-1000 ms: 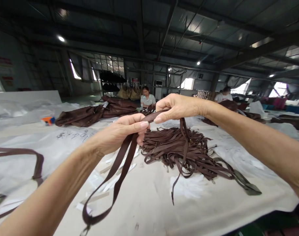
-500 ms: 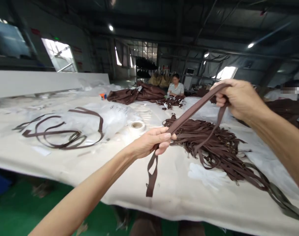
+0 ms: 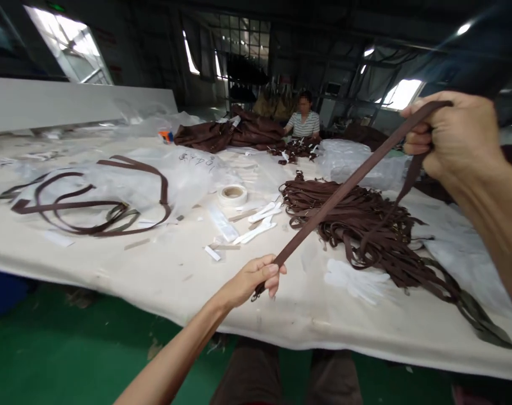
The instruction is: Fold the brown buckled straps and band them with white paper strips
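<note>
A long brown strap [image 3: 338,197] stretches taut on a slant between my two hands above the table. My left hand [image 3: 256,278] pinches it close to its lower end, where a small metal clip pokes out below the fingers. Higher up at the right, my right hand [image 3: 453,126] is closed round the strap, and a loose length hangs down from it. Beneath and behind the strap lies a big pile of similar brown straps [image 3: 382,247] with small metal fittings. A white glove [image 3: 357,278] rests on the cloth in front of that pile.
On the table [image 3: 154,275], loose brown straps [image 3: 108,205] lie at left over clear plastic. A roll of white tape [image 3: 232,194], paper scraps and another white glove [image 3: 259,222] lie mid-table. Behind are brown bags [image 3: 239,129], an orange-blue item [image 3: 166,136] and a seated person [image 3: 304,121].
My right hand has moved up and right, and my left hand slightly down, so more strap spans between them. The strap end hanging below my left hand is now much shorter.
</note>
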Demonstrator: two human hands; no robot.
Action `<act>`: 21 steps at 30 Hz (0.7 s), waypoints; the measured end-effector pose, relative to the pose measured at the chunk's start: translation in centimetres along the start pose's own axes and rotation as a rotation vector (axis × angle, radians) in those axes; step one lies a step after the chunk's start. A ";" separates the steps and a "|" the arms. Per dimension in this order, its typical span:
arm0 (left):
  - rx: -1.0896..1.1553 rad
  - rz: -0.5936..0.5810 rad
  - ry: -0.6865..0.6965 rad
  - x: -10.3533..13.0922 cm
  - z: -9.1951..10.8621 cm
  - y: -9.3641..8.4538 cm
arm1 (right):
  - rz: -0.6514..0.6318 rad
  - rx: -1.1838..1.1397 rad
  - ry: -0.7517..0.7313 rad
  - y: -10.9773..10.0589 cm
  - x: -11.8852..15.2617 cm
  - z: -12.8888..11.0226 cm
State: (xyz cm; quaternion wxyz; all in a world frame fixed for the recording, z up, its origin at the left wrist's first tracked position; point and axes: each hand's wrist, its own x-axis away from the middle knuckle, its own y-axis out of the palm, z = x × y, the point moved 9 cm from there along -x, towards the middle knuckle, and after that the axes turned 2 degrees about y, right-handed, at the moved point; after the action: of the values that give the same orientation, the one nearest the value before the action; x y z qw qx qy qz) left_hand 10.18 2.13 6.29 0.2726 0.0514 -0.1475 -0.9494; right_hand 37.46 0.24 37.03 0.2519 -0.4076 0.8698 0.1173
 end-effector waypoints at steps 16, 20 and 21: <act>0.097 -0.106 0.189 -6.3 0.8 2.2 | -0.331 -0.358 0.185 8.8 1.5 0.1; 0.214 -0.297 0.163 -6.7 -0.1 5.5 | -0.347 -0.368 0.183 8.9 1.6 -0.5; 0.226 -0.287 0.156 -6.6 -0.4 5.4 | -0.335 -0.347 0.177 8.3 1.6 -0.7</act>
State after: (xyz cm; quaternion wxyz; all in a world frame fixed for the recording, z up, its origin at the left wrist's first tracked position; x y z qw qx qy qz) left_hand 18.55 1.15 7.74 0.1377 0.1759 -0.2228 -0.9489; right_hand 29.98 4.22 36.73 0.1171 -0.5918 0.7757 0.1852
